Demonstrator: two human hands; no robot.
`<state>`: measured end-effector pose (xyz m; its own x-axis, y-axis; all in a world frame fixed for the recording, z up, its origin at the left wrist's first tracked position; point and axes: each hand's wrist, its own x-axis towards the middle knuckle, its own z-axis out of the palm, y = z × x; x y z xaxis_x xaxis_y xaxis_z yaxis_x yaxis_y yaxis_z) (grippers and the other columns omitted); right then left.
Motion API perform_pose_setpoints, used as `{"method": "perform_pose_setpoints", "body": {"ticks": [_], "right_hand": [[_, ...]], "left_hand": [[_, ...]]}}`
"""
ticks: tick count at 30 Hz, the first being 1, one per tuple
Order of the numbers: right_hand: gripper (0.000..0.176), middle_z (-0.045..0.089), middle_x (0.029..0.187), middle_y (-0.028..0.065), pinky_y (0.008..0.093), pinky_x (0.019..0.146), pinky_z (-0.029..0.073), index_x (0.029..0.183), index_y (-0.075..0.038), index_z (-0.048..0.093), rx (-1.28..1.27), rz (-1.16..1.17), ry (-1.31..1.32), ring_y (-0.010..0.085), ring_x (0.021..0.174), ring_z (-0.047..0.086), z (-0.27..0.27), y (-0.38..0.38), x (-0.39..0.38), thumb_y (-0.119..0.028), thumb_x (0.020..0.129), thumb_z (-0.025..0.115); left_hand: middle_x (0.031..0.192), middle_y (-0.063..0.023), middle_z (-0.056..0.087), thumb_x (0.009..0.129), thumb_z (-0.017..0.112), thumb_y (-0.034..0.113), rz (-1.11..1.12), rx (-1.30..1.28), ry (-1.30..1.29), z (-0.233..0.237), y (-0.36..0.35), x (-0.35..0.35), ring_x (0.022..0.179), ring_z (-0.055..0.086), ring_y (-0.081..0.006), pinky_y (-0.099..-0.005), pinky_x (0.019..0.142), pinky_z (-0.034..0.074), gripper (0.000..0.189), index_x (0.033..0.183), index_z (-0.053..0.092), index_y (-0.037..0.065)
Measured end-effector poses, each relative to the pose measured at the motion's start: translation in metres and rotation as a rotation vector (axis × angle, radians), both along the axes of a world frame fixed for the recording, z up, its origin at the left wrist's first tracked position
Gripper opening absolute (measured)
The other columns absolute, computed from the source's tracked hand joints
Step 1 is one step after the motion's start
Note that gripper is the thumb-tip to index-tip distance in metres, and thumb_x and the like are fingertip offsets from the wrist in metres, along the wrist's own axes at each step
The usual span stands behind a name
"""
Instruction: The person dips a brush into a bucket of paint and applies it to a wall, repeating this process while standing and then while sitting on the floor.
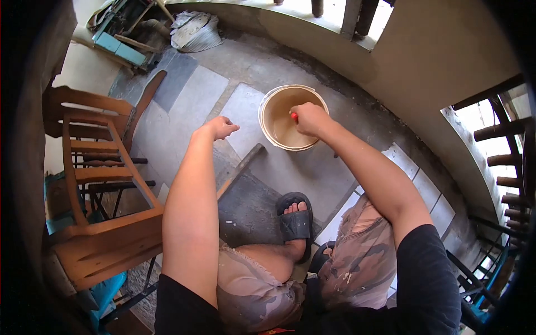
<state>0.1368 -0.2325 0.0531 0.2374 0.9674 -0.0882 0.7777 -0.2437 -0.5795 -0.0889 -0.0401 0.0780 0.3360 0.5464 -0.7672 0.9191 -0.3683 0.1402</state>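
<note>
A round cream-coloured bucket (pixel 269 132) stands on the floor in front of me, its inside pale and stained. Over its right side, my right hand (pixel 312 119) is closed around a thing with a round red end (pixel 294 116); the rest of that thing is hidden by my fingers, so its kind cannot be told. To the left of the bucket, apart from it, hangs my left hand (pixel 223 128). Its fingers are curled in, and nothing shows between them.
A wooden chair (pixel 106 243) lies tipped at my left. Near my sandalled foot (pixel 296 215) is a dark flat panel (pixel 245 206) with a wooden edge. A white sack (pixel 195 32) and blue-green wooden pieces (pixel 119 49) are at the back left. A low wall (pixel 424 84) curves along the right.
</note>
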Motion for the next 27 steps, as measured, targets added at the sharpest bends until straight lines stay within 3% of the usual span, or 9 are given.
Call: {"method": "perform_pose_setpoints", "body": {"ticks": [4,7,10,12,13,14,19,21,27], "right_hand": [[0.017,0.064,0.082,0.0211,0.043,0.071,0.05,0.082,-0.004,0.066,-0.047,-0.017,0.053,0.0359,0.079,0.063,0.023,0.0,0.008,-0.015,0.072,0.057],[0.021,0.063,0.074,0.0203,0.0398,0.064,0.05,0.076,-0.002,0.065,-0.094,-0.156,0.184,0.0348,0.067,0.062,0.06,-0.01,0.024,-0.022,0.071,0.06],[0.022,0.064,0.07,0.0182,0.0376,0.061,0.05,0.074,-0.002,0.064,0.026,-0.273,0.321,0.032,0.062,0.062,0.037,-0.019,0.036,-0.023,0.07,0.063],[0.021,0.065,0.065,0.0111,0.0331,0.058,0.05,0.072,-0.002,0.066,0.021,-0.363,0.536,0.0191,0.06,0.063,0.035,-0.028,0.043,-0.023,0.069,0.068],[0.019,0.064,0.063,0.009,0.0319,0.056,0.05,0.069,-0.003,0.065,0.048,-0.394,0.597,0.0166,0.058,0.063,0.026,-0.03,0.049,-0.022,0.069,0.067],[0.019,0.064,0.063,0.0085,0.0309,0.051,0.049,0.067,-0.003,0.064,0.071,-0.402,0.692,0.0154,0.056,0.063,0.014,-0.03,0.054,-0.021,0.069,0.067],[0.012,0.066,0.078,0.0125,0.0268,0.057,0.057,0.082,0.001,0.063,-0.005,-0.435,1.296,0.0163,0.061,0.065,0.027,-0.063,0.074,-0.01,0.076,0.063],[0.015,0.066,0.079,0.0124,0.026,0.058,0.058,0.088,0.001,0.063,-0.018,-0.429,1.3,0.0161,0.063,0.066,0.02,-0.075,0.078,-0.01,0.076,0.063],[0.018,0.066,0.081,0.0112,0.0251,0.059,0.057,0.093,0.0,0.063,0.005,-0.453,1.372,0.0155,0.065,0.066,0.021,-0.085,0.078,-0.01,0.078,0.061]], "left_hand": [[0.098,-0.0068,0.065,0.083,0.056,0.046,0.0,0.011,0.009,0.0,0.0,0.004,0.084,0.061,-0.0174,-0.0303,0.062,0.047,0.052,0.115,0.057,0.005],[0.097,-0.0073,0.065,0.083,0.055,0.045,0.006,0.006,0.025,-0.008,0.005,-0.002,0.081,0.062,-0.0175,-0.0302,0.059,0.047,0.051,0.114,0.057,0.004],[0.094,-0.0081,0.065,0.084,0.054,0.043,0.007,0.0,0.046,-0.016,0.006,-0.007,0.077,0.062,-0.0173,-0.0312,0.053,0.047,0.048,0.111,0.058,0.003],[0.088,-0.0077,0.065,0.084,0.054,0.043,-0.044,0.004,0.08,-0.033,0.015,-0.012,0.069,0.061,-0.0167,-0.0313,0.05,0.047,0.047,0.107,0.06,0.003],[0.075,-0.0104,0.064,0.082,0.055,0.042,-0.063,0.028,0.01,-0.018,0.002,-0.005,0.066,0.06,-0.0226,-0.0387,0.062,0.047,0.042,0.088,0.064,0.002],[0.074,-0.0094,0.064,0.082,0.054,0.041,-0.063,0.037,0.023,-0.019,0.004,-0.003,0.064,0.06,-0.0216,-0.0377,0.06,0.047,0.041,0.087,0.065,0.002],[0.091,-0.0083,0.064,0.083,0.055,0.04,0.072,-0.063,-0.063,-0.023,-0.011,0.021,0.072,0.06,-0.0185,-0.0359,0.059,0.047,0.044,0.108,0.06,0.004],[0.096,-0.0085,0.063,0.084,0.055,0.04,0.274,-0.127,-0.14,-0.018,-0.017,0.03,0.078,0.06,-0.0191,-0.0377,0.063,0.047,0.046,0.115,0.055,0.005],[0.101,-0.0087,0.061,0.087,0.049,0.031,0.273,-0.117,-0.094,-0.024,-0.007,0.066,0.08,0.06,-0.0204,-0.0404,0.068,0.047,0.036,0.116,0.052,0.01]]}}
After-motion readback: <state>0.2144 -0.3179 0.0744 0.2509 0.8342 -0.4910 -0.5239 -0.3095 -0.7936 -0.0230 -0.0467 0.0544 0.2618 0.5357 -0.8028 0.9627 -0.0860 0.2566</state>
